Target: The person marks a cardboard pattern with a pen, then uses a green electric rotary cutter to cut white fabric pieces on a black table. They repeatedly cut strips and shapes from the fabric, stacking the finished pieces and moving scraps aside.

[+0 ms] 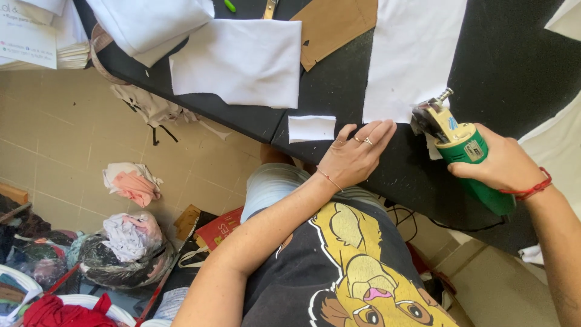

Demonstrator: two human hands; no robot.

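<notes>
While gripped by the right hand [505,165], green cutter [469,151] beside white fabric [411,57].

Green cutter [471,158] — white cloth [409,57] — black table [339,91].

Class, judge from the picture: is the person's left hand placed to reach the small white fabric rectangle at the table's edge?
Probably yes. The left hand lies flat on the black table, with only bare tabletop between it and the small white rectangle beside it.
</notes>
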